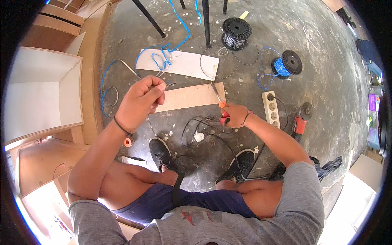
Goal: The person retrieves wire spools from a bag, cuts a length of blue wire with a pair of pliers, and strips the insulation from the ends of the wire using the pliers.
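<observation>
Hands held well apart above the floor: the left hand (141, 100) has its thumb and fingertips pressed together in a pinch, and the right hand (237, 115) is curled into a grip. Largest is the grey, paint-flecked concrete floor (335, 81). At the left stands an open cabinet (36, 100) with a white inside. Ahead of the person a white board (196, 65) lies flat, with loose blue wire (185, 36) looped over its left part. Nearer, a tan board (188, 97) extends between the hands. Two black spools lie beyond the right hand, one with black-and-white wire (234, 41), the other with blue windings (280, 67). Farther right come a red-and-dark angle grinder (300, 122) and a cream power strip (271, 110), a black plug (270, 97) in its far socket. Red-handled pliers (225, 120) sit in the right hand, their head pointing left. Just ahead, a slim metal tool (218, 93) has its orange end at that hand's fingers; I cannot tell whether it is gripped too. A white plug (199, 137) lies between the feet and hands. Smallest, a thin dark tip (170, 84) sticks out rightward from the left hand's pinch.
</observation>
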Tool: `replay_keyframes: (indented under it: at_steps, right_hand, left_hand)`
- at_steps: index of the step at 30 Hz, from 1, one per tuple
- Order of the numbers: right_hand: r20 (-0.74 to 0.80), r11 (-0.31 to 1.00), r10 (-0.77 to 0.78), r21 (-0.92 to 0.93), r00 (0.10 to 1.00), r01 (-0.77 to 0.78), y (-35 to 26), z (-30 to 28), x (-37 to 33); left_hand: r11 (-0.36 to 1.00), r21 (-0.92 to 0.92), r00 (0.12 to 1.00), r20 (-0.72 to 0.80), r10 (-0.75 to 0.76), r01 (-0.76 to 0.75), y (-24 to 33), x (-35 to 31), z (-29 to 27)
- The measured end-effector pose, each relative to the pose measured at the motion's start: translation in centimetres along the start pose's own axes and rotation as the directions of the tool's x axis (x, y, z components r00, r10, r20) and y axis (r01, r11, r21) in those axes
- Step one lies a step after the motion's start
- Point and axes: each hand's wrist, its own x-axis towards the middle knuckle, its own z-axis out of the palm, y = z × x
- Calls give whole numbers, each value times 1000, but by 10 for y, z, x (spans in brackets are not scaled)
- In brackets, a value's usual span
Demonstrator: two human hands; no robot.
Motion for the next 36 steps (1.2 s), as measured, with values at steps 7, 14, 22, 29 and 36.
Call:
replay_keyframes:
  at_steps: [7, 14, 22, 29, 36]
  right_hand:
    - [55, 989, -115, -85, 992, 120, -5, -7, 7]
    - [21, 991, -88, -103, 996, 90, -10, -10, 12]
    - [-211, 985, -115, 104, 971, 139, -5, -30, 5]
    - [-55, -194, -49, 980, 997, 44, -91, -113, -35]
    - [-119, 62, -147, 990, 982, 129, -120, -129, -48]
  left_hand:
    - [992, -125, 1000, 17, 0, 2, 4, -3, 4]
    - [994, -113, 999, 41, 4, 1, 5, -1, 9]
    - [985, -171, 1000, 2, 13, -12, 9, 0, 17]
    - [959, -264, 994, -49, 93, -102, 18, 2, 29]
    - [958, -208, 978, -112, 178, -198, 35, -4, 38]
